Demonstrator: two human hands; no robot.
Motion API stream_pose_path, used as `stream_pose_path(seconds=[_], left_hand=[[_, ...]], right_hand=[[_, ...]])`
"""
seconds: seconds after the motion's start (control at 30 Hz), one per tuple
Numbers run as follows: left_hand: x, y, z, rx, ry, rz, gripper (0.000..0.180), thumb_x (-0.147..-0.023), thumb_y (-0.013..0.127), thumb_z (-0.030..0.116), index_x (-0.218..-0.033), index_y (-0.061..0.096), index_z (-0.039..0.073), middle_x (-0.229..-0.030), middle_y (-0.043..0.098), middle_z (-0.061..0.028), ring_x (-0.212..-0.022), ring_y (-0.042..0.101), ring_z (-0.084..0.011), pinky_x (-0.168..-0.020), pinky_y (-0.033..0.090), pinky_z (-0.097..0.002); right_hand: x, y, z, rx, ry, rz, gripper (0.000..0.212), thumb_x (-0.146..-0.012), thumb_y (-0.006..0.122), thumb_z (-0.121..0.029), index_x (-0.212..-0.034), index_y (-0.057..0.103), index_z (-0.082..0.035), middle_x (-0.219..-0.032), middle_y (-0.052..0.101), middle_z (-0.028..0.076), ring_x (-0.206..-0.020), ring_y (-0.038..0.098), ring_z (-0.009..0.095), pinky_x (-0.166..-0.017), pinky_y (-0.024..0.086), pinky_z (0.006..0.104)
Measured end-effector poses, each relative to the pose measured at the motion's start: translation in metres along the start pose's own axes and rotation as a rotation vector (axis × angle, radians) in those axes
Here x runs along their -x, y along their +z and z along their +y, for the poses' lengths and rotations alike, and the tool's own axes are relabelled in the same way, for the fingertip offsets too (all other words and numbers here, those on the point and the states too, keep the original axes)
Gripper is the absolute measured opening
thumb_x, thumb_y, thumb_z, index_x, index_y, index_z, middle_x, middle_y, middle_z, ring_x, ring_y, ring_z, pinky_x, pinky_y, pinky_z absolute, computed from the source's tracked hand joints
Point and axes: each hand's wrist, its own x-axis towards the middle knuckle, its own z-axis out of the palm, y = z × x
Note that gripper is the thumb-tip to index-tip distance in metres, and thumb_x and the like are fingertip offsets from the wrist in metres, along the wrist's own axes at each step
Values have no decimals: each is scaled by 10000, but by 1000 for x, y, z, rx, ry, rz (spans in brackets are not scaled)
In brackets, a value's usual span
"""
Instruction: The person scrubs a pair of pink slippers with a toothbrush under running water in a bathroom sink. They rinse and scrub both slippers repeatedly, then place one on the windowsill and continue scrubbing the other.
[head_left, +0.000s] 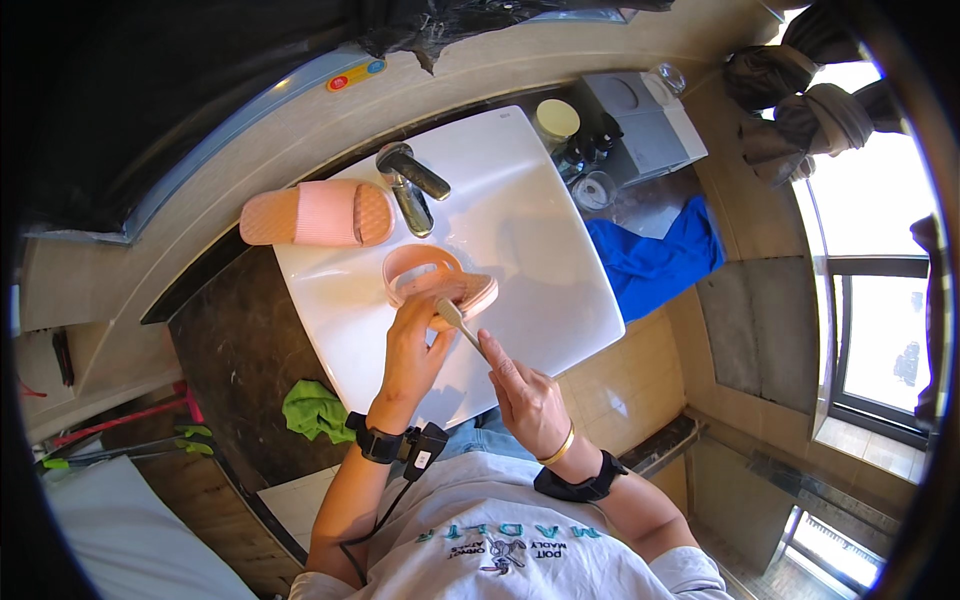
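Handheld slipper [471, 288], strap [432, 256] leftward, long axis crosswise

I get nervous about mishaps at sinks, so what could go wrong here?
The brush might slip onto the left hand, which grips the pink slipper close by. The other slipper seems to jut past the left edge of the sink, so a bump could knock it off. The corded black wrist device could get splashed if the faucet runs.
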Motion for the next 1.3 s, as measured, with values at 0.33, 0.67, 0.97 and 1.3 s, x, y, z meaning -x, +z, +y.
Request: stream_pose_path(seconds=[0.33,0.67,0.97,1.3], left_hand=[[15,-8,8,-135,33,78,194,-766,656,17,-956,617,11,-1006,642,-144,-967,609,-300,-823,482,-358],[24,-15,13,-230,-18,171,221,-749,667,16,-966,623,27,-996,648,-112,-1006,590,-304,-930,429,-378],[42,-34,20,-140,-120,153,257,-730,666,-19,-974,602,29,-1015,630,-106,-997,574,-298,-922,432,-373],[76,-53,3,413,-276,327,293,-700,431,-34,-980,424,52,-1212,454,-123,-1178,414,-228,-1013,307,-336]], right_hand=[[-12,-19,0,-111,-5,48,586,-819,577,-3,-1370,434,-140,-656,576,131,-551,580,299,-559,495,388],[-23,-32,10,-125,-213,-234,572,-844,565,-24,-1383,406,-128,-660,576,121,-539,574,300,-515,478,382],[-36,-46,44,26,-272,-185,494,-828,566,-50,-1311,505,-136,-628,537,48,-523,532,229,-525,423,326],[-53,-19,41,-78,-445,-433,480,-796,595,-4,-1269,541,-71,-644,555,110,-541,521,267,-558,431,343]])
